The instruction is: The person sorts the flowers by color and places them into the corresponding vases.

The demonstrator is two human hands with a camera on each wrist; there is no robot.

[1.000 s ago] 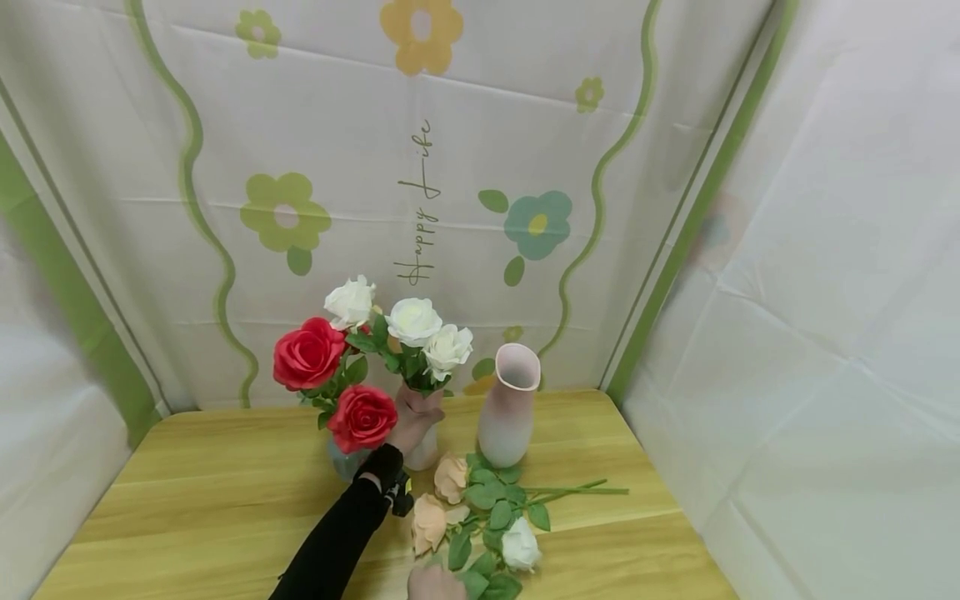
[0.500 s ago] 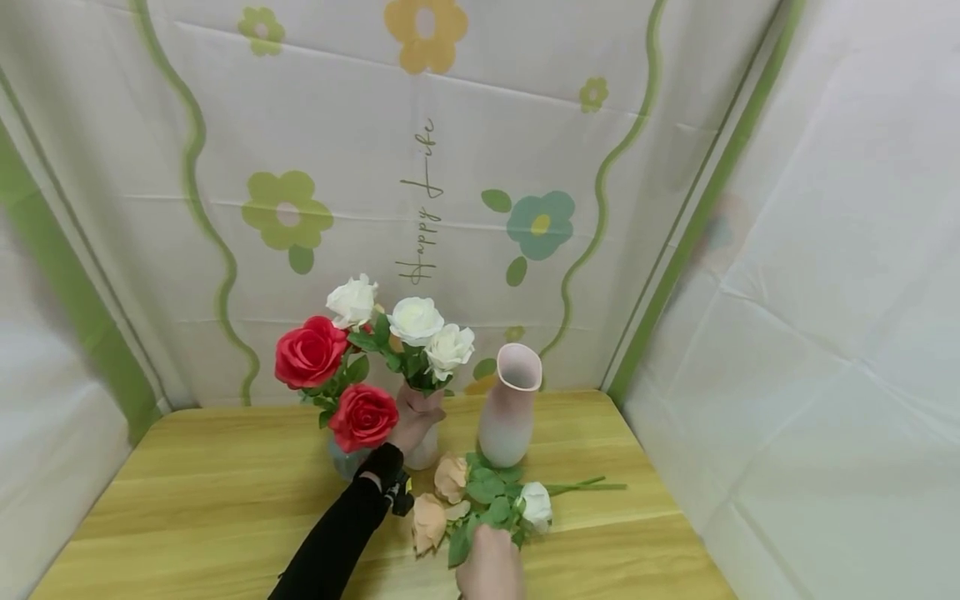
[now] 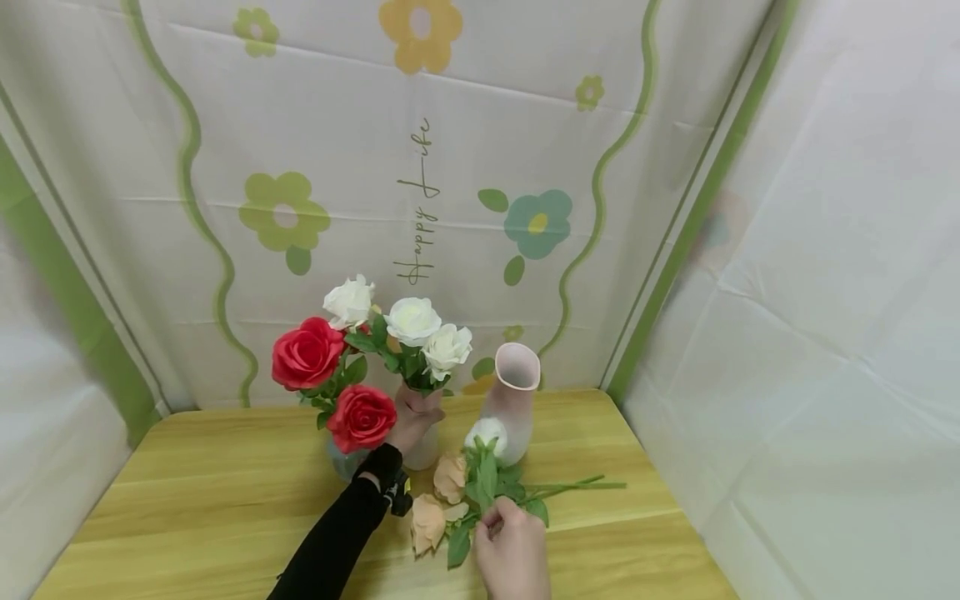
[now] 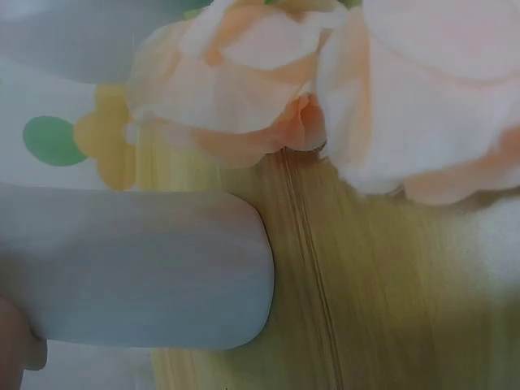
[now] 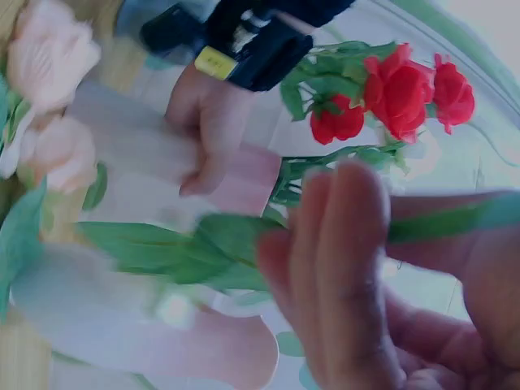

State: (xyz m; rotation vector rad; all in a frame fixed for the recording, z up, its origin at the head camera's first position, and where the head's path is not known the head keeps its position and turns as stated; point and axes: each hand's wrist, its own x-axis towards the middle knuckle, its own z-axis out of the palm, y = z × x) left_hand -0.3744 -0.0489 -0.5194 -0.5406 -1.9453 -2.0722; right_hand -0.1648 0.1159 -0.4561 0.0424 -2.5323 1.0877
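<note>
My left hand (image 3: 408, 423) grips the neck of a pink-and-white vase (image 3: 422, 452), which holds white roses (image 3: 414, 322); its smooth lower body (image 4: 146, 268) fills part of the left wrist view. A white rose (image 3: 487, 435) is in my right hand (image 3: 513, 546), pinched by its green stem (image 5: 455, 219) below the leaves. Its bloom overlaps the lower part of a second pink-and-white vase (image 3: 517, 396) in the head view. Beside the right hand, peach roses (image 3: 429, 523) lie on the wooden table (image 3: 622, 567), their stems pointing right.
Red roses (image 3: 363, 417) stand in a blue-grey vase (image 3: 341, 460), partly behind the left forearm. A printed curtain (image 3: 465, 150) rises behind the table's back edge, and white sheeting (image 3: 810, 333) hangs at the right.
My right hand has come up from the front edge, lifting the white rose off the pile and turning its bloom away toward the right vase. The left hand keeps its hold on the middle vase.
</note>
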